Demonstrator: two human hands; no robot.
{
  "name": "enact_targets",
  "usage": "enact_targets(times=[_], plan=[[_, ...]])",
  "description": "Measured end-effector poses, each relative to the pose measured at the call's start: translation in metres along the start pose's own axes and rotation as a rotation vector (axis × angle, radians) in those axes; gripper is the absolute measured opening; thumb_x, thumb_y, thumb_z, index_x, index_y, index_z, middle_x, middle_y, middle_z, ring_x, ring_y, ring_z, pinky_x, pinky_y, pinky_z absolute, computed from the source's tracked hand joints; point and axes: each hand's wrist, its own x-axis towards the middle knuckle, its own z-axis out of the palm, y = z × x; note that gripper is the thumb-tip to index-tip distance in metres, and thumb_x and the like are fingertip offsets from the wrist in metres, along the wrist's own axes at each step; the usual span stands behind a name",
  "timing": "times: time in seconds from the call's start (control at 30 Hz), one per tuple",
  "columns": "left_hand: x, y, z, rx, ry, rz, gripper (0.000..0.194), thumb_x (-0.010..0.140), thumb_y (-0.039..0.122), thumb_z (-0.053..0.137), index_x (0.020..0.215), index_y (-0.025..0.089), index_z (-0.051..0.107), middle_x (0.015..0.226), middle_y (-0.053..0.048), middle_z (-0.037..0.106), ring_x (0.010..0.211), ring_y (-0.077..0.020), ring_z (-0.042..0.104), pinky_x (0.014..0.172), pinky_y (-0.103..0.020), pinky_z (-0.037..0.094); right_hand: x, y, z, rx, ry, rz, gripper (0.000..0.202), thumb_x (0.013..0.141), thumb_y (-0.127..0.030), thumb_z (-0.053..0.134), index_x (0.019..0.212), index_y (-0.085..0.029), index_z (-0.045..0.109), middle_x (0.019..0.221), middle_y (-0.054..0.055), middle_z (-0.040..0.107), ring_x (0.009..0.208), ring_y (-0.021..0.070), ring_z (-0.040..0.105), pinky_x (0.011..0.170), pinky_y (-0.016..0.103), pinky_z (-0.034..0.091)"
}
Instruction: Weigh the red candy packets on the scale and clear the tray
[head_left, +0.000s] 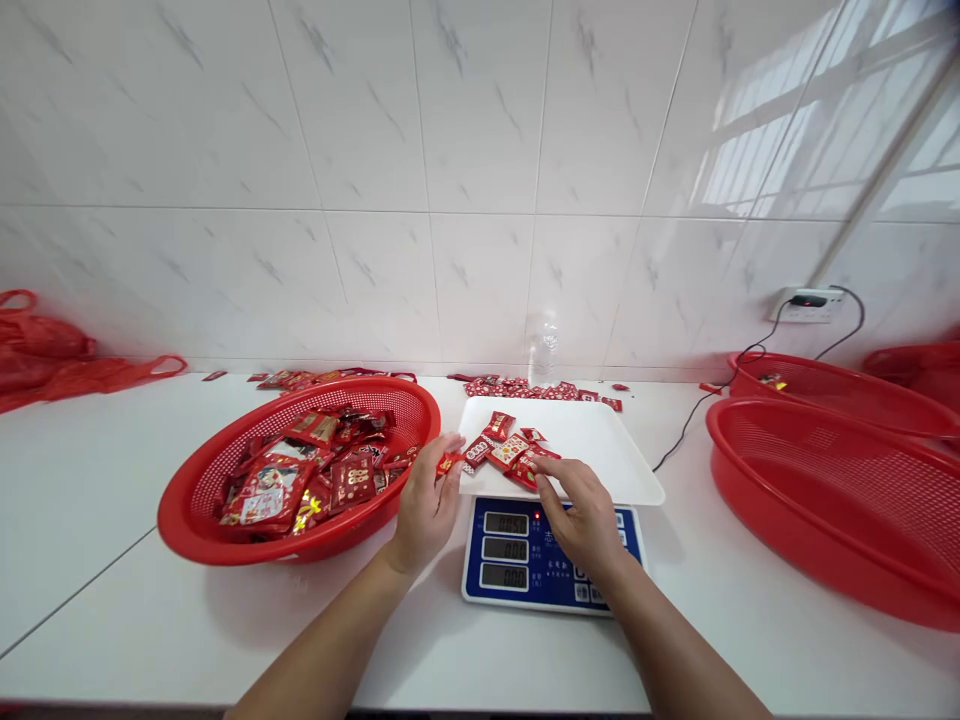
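Note:
Several small red packets lie on the white tray of a digital scale with a blue front panel and lit displays. My left hand is at the tray's left edge, its thumb and fingers closed on a red packet. The fingertips of my right hand touch a red and green packet at the tray's front; the fingers are bent and apart. To the left stands a red perforated basket holding many larger red packets.
More red packets lie along the wall, beside a clear bottle. Red baskets stand at the right, near a socket with a black cable. Red plastic bags are at the far left.

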Motion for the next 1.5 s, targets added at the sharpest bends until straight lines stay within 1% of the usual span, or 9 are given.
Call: enact_targets(times=[0.23,0.43,0.63,0.77,0.9,1.03,1.17,1.37,1.5], plan=[[-0.01,-0.008,-0.005,-0.043,0.009,0.11,0.039,0.093,0.017,0.048,0.13,0.029,0.043,0.115,-0.006,0.066,0.108,-0.0199,0.063,0.096,-0.04,0.053,0.009,0.003,0.005,-0.117,-0.056,0.053,0.025,0.093,-0.023,0.048,0.114,-0.023,0.061,0.104,0.008,0.069,0.098,0.0216,0.063,0.082,0.039,0.053],[-0.006,-0.004,-0.01,-0.144,0.058,0.055,0.041,0.092,0.015,0.05,0.131,0.028,0.044,0.11,-0.006,0.065,0.105,-0.0185,0.063,0.095,-0.039,0.053,0.026,-0.004,0.017,-0.244,-0.307,0.03,0.03,0.093,-0.03,0.051,0.121,-0.023,0.058,0.12,0.01,0.061,0.114,0.0252,0.054,0.092,0.044,0.049],[-0.007,0.001,-0.012,-0.284,0.079,-0.022,0.041,0.093,0.016,0.05,0.132,0.028,0.043,0.11,-0.006,0.062,0.103,-0.0177,0.062,0.087,-0.035,0.056,0.047,-0.018,0.036,-0.312,-0.519,-0.018,0.03,0.094,-0.039,0.049,0.119,-0.027,0.06,0.125,0.008,0.056,0.117,0.0247,0.049,0.098,0.046,0.042],[-0.005,0.001,-0.012,-0.285,0.084,-0.082,0.039,0.093,0.019,0.05,0.13,0.027,0.044,0.109,-0.007,0.062,0.103,-0.0178,0.062,0.087,-0.035,0.056,0.057,-0.024,0.047,-0.33,-0.65,-0.028,0.037,0.095,-0.047,0.044,0.125,-0.031,0.057,0.133,0.008,0.052,0.125,0.0274,0.043,0.1,0.05,0.038],[-0.005,-0.002,-0.011,-0.262,0.071,-0.1,0.037,0.094,0.021,0.049,0.13,0.027,0.045,0.108,-0.007,0.062,0.104,-0.0182,0.061,0.093,-0.039,0.052,0.063,-0.023,0.048,-0.287,-0.739,-0.047,0.033,0.094,-0.047,0.046,0.121,-0.033,0.06,0.132,0.006,0.052,0.127,0.0289,0.041,0.1,0.054,0.036],[-0.006,-0.005,-0.009,-0.29,0.054,-0.098,0.037,0.093,0.019,0.05,0.13,0.026,0.045,0.109,-0.006,0.062,0.107,-0.0183,0.059,0.097,-0.042,0.049,0.068,-0.015,0.04,-0.233,-0.755,-0.029,0.027,0.092,-0.039,0.052,0.113,-0.03,0.065,0.133,0.008,0.051,0.13,0.0286,0.04,0.102,0.053,0.035],[-0.005,-0.003,-0.008,-0.347,0.048,-0.133,0.035,0.093,0.019,0.049,0.127,0.025,0.046,0.109,-0.006,0.061,0.102,-0.0174,0.061,0.091,-0.038,0.052,0.07,-0.003,0.02,-0.171,-0.682,0.058,0.022,0.091,-0.031,0.054,0.107,-0.024,0.067,0.128,0.009,0.054,0.125,0.0236,0.046,0.104,0.044,0.038],[-0.005,-0.002,-0.007,-0.354,0.043,-0.152,0.035,0.093,0.02,0.05,0.127,0.025,0.047,0.107,-0.005,0.061,0.103,-0.0171,0.061,0.093,-0.038,0.05,0.063,0.008,-0.015,-0.209,-0.692,0.232,0.037,0.087,-0.035,0.058,0.121,-0.022,0.06,0.134,0.013,0.05,0.127,0.0266,0.044,0.106,0.046,0.036],[-0.006,-0.005,-0.005,-0.354,0.036,-0.141,0.036,0.093,0.02,0.049,0.129,0.026,0.046,0.108,-0.005,0.061,0.104,-0.0176,0.06,0.094,-0.039,0.05,0.057,0.012,-0.027,-0.193,-0.733,0.262,0.041,0.084,-0.037,0.061,0.123,-0.021,0.059,0.133,0.012,0.051,0.125,0.0257,0.046,0.106,0.045,0.037]])
